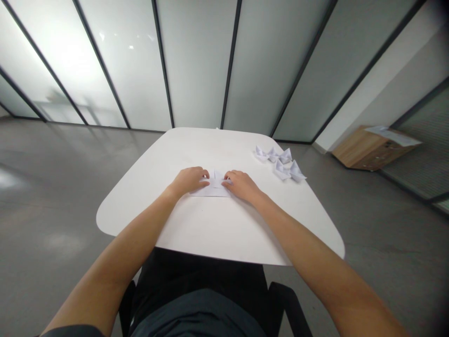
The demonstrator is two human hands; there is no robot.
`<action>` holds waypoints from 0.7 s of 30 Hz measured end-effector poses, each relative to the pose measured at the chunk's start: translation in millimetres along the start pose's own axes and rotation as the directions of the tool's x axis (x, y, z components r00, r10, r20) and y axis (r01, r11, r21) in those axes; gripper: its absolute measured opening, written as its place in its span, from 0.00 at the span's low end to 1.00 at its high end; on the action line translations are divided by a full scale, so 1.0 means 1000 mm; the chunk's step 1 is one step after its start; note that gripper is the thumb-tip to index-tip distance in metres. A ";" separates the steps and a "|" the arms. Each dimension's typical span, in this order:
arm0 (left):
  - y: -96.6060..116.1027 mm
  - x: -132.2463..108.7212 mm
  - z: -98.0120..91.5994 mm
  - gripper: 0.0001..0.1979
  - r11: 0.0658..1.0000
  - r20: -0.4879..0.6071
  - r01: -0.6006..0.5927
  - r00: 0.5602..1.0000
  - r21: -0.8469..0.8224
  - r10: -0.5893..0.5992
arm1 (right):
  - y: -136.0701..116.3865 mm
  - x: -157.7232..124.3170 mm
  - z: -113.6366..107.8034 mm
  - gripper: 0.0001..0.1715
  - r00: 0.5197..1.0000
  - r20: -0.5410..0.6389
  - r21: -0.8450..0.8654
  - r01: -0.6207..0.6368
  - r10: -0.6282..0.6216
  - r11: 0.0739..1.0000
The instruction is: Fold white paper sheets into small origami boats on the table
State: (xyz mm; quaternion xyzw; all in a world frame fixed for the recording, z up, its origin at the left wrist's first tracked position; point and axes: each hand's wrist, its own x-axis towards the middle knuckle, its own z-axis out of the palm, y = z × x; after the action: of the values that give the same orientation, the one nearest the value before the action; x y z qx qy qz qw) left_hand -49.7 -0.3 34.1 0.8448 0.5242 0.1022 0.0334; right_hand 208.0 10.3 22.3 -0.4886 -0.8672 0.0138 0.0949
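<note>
A folded sheet of white paper (212, 191) lies flat near the middle of the table, with a straight lower edge and a seam running up its centre. My left hand (191, 180) holds its left side, thumb on the paper and fingers curled at the upper part. On the opposite side my right hand (242, 184) grips the paper in the same manner, thumb and fingertips facing the left hand. Both palms partly cover the sheet's outer ends. Several folded paper boats (281, 169) sit grouped to the right, apart from my hands.
The white table (224, 229) has rounded corners, and its near edge is close to my lap. A chair armrest (289, 304) shows below right. Frosted glass panels (196, 61) stand beyond the table. A brown box (373, 149) rests on the floor at right.
</note>
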 end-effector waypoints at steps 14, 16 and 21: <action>-0.037 -0.003 -0.007 0.14 0.963 0.055 -0.188 0.978 -0.195 0.202 | 0.027 -0.004 0.007 0.20 1.000 0.012 0.112 -0.006 0.004 0.994; -0.031 -0.002 -0.007 0.16 0.963 0.081 -0.213 0.970 -0.166 0.229 | 0.031 -0.005 0.006 0.22 0.999 0.019 0.136 0.024 -0.027 0.990; -0.032 -0.003 -0.009 0.18 0.983 0.100 -0.168 0.979 -0.071 0.175 | 0.040 -0.004 0.006 0.23 0.994 0.030 0.176 0.097 -0.104 0.980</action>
State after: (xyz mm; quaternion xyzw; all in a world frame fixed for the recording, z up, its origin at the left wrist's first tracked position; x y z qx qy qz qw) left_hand -80.6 10.9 36.9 0.8897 0.4434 0.0758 0.0784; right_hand 242.5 28.5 11.1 -0.4337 -0.8879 0.0942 0.1209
